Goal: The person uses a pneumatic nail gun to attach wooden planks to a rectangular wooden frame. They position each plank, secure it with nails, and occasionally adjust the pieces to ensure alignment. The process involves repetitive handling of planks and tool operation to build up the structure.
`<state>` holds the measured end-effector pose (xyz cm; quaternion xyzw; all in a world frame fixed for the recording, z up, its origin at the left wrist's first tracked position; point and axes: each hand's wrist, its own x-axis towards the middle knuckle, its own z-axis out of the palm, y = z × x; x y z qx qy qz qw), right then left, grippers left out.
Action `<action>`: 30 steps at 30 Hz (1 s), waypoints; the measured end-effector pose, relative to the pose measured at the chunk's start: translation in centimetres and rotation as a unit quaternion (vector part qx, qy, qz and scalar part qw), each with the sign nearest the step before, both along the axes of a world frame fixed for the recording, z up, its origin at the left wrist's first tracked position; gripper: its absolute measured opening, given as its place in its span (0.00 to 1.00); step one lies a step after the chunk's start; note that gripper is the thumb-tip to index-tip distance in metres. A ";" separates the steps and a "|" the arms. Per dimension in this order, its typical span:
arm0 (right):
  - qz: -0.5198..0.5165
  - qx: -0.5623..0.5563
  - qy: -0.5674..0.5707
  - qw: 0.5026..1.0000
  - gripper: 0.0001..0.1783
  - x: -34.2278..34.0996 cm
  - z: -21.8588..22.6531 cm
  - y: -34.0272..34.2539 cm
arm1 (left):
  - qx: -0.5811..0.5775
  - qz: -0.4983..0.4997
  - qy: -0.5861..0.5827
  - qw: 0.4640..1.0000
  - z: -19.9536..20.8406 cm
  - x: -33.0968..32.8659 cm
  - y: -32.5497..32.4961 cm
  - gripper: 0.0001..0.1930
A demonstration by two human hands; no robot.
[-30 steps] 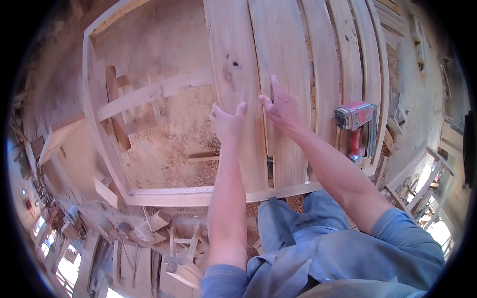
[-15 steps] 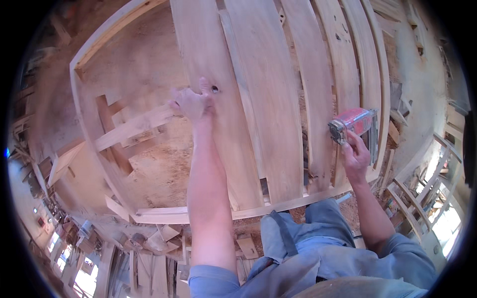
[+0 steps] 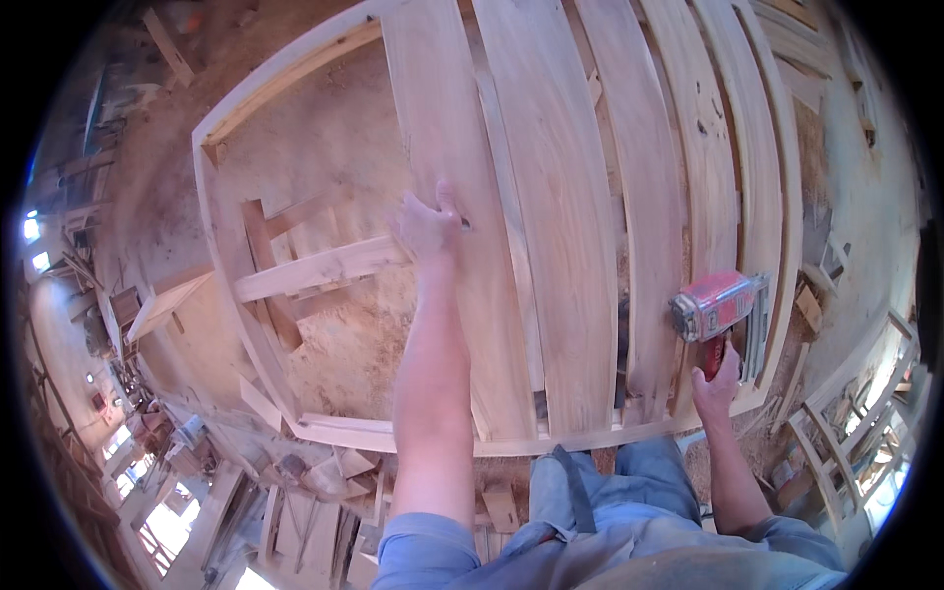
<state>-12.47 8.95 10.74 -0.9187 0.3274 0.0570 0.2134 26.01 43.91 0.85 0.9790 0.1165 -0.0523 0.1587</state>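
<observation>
A large wooden frame (image 3: 202,172) bears several wide planks running away from me. My left hand (image 3: 430,228) rests on the leftmost plank (image 3: 433,108). Its thumb lies on the face beside a small dark hole (image 3: 465,224), and the other fingers bend over the plank's left edge, their tips hidden. A wooden crosspiece (image 3: 320,268) meets the plank near these fingers. To the right, my right hand (image 3: 718,382) is closed round the handle of a red nail gun (image 3: 721,303). The tool lies level above the right-hand planks, its grey magazine (image 3: 757,339) toward the frame's right side.
Narrow gaps separate the planks; sawdust-covered ground (image 3: 334,359) shows through the frame's left part. Wood offcuts (image 3: 329,472) lie near the front edge. At the right stands a ladder-like wooden frame (image 3: 831,467). A light board (image 3: 167,305) leans at the left.
The whole scene has shifted right and down in view. My right hand has turned the nail gun slightly and now grips its handle from below. My left hand stays at the same plank edge.
</observation>
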 end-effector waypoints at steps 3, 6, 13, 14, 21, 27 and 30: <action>-0.070 -0.008 0.050 0.996 0.24 0.6 -2.9 -1.2 | -0.023 0.002 -0.019 1.000 1.1 -0.8 -0.9 0.41; -0.133 0.024 0.052 0.989 0.13 2.6 -2.2 -1.7 | 0.045 -0.013 -0.039 0.998 1.4 -2.7 -2.3 0.39; -0.203 0.152 0.138 0.958 0.13 7.8 5.6 -6.9 | 0.096 -0.059 0.003 0.994 1.8 -3.4 -2.4 0.32; -0.208 0.247 0.064 0.944 0.13 9.5 7.1 -7.5 | 0.085 -0.062 0.006 0.994 1.9 -3.4 -2.5 0.31; -0.072 0.248 0.066 0.964 0.24 33.4 12.9 -7.9 | 0.063 -0.039 0.035 0.997 2.8 -3.3 -2.2 0.32; 0.105 0.305 -0.009 0.947 0.10 52.5 10.8 -0.3 | 0.047 -0.049 -0.003 0.998 1.7 -3.0 -2.4 0.31; 0.146 0.267 0.021 0.952 0.08 57.5 9.8 2.9 | 0.032 -0.039 -0.032 0.998 0.6 -3.2 -2.0 0.31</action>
